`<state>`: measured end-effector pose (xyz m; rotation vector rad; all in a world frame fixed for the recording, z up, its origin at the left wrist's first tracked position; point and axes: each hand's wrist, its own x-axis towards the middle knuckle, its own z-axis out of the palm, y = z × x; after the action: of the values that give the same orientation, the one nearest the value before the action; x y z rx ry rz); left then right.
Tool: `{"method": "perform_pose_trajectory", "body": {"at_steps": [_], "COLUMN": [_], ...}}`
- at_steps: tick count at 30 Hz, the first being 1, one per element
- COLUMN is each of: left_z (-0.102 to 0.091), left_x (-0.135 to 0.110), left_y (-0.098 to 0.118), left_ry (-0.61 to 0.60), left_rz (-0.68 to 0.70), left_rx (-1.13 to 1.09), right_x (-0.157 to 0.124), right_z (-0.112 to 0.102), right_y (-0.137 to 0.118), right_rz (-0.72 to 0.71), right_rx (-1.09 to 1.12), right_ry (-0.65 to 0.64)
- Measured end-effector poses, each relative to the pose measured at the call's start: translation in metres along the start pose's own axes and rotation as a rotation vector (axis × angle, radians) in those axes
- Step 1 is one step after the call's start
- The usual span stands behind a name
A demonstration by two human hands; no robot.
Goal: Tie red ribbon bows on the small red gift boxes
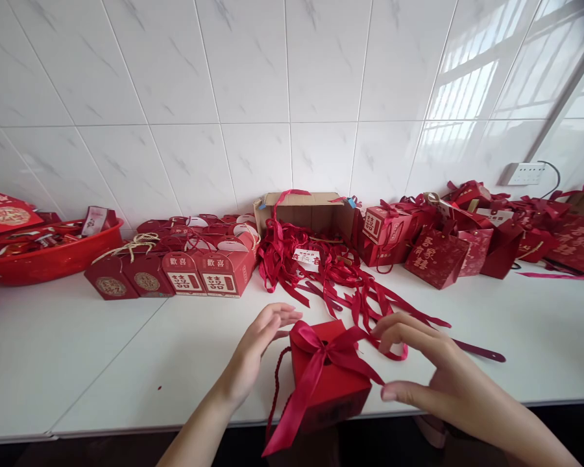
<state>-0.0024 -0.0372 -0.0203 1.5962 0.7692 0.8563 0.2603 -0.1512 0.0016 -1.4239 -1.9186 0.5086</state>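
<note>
A red gift box (354,388) stands near the table's front edge, tied on top with a pink-red ribbon bow (325,350). One ribbon tail hangs down its front, and a dark red twisted cord hangs at its left side. My left hand (253,347) is just left of the box, fingers stretched and apart, holding nothing. On the other side my right hand (421,363) curves open, its thumb close to the tip of the bow's right tail; whether they touch I cannot tell. Its palm looks free of anything.
Loose red ribbons (311,259) spill from a cardboard box (296,201) behind the gift box. Rows of red gift boxes (189,269) stand at left, beside a red basin (53,256) of packets. More red boxes and bags (438,256) crowd the right, under a wall socket (523,174).
</note>
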Motion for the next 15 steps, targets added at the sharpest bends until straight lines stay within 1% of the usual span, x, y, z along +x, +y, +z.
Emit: {"method": "perform_pose_trajectory", "body": {"at_steps": [2, 4, 6, 8, 10, 12, 15], "left_z": [-0.005, -0.011, -0.015, -0.017, -0.017, -0.016, -0.016], "left_x": [-0.008, -0.014, -0.017, -0.018, -0.018, -0.018, -0.019], "left_y": [-0.016, -0.033, -0.048, -0.057, -0.062, -0.064, -0.063], "left_ry": [0.107, 0.197, 0.238, 0.242, 0.226, 0.214, 0.210], "left_rz": [-0.033, -0.059, -0.089, -0.085, -0.041, 0.001, 0.020], "left_rx": [0.104, 0.280, 0.421, 0.504, 0.572, 0.626, 0.666], "right_x": [-0.009, -0.012, -0.010, -0.005, -0.001, 0.001, -0.002], "right_z": [0.007, 0.018, 0.031, 0.044, 0.052, 0.056, 0.054], "right_y": [0.016, 0.030, 0.039, 0.043, 0.043, 0.041, 0.037], "right_rz": [0.082, 0.148, 0.162, 0.138, 0.119, 0.130, 0.156], "right_rx": [-0.024, -0.039, -0.011, 0.071, 0.176, 0.250, 0.255], "right_ry": [-0.013, -0.068, -0.133, -0.170, -0.190, -0.195, -0.160]}}
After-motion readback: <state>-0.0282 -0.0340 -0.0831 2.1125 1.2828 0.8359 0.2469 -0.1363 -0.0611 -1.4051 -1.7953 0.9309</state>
